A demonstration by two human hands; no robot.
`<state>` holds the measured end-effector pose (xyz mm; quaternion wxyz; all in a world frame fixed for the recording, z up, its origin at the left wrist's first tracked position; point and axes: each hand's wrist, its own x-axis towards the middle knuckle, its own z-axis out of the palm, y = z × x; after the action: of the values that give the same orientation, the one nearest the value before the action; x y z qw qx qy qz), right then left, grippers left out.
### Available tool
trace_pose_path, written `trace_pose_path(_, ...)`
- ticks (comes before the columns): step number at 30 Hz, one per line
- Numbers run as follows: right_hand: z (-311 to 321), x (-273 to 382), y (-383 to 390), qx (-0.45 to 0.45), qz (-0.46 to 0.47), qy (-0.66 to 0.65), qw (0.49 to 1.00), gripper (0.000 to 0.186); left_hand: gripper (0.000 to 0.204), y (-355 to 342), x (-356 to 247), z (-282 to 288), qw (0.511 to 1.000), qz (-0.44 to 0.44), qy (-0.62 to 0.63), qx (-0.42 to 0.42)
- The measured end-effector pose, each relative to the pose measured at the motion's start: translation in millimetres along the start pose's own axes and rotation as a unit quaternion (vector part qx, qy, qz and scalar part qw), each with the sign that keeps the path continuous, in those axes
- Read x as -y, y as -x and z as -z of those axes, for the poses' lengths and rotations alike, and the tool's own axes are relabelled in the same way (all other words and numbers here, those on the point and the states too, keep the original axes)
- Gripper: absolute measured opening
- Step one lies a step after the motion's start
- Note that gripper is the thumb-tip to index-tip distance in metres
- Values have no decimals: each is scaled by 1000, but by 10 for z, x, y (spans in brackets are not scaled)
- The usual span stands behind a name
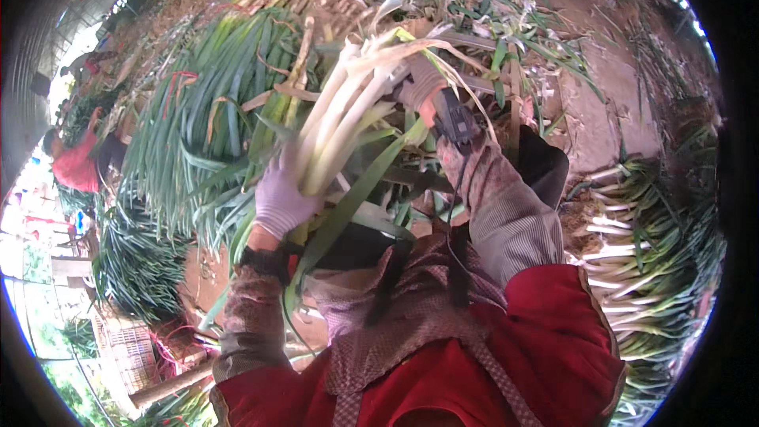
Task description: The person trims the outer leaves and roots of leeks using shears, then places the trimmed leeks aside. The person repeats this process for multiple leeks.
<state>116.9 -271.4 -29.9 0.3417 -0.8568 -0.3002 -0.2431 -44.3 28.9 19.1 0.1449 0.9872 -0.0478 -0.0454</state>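
Note:
A bunch of leeks (332, 111), white stalks upward with pale, peeled leaves at the top and green leaves trailing down, lies diagonally across the middle. My left hand (283, 194), in a pale lavender glove, grips its lower part. My right hand (421, 88), in a greyish glove, is closed beside the upper white stalks; what exactly its fingers hold is partly hidden. A dark device (454, 120) with a cord sits on my right wrist.
Heaps of green leeks (198, 111) lie left and ahead. Leaf scraps (474, 12) litter the dirt floor (601, 111). Leeks in rows (617, 261) lie at right. A person in red (75, 162) is at far left, above a woven basket (126, 348) and a wooden pole (170, 383).

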Motion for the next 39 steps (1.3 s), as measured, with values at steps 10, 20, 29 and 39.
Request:
trace_pose_path(10, 1209, 230, 529, 427, -282, -30, 859, 62, 120, -182, 405, -25, 997, -44, 58, 21)
trace_pose_path(20, 993, 718, 420, -17, -197, 214, 957, 89, 126, -29, 19, 45, 999, 11, 41, 16)
trace_pose_path(29, -187, 145, 103, 68, -371, 213, 901, 73, 121, 8, -63, -31, 999, -27, 13, -23)
trace_pose_path(39, 1153, -2587, 594, -43, -241, 276, 930, 32, 102, 127, 90, 136, 992, -121, 28, 5)
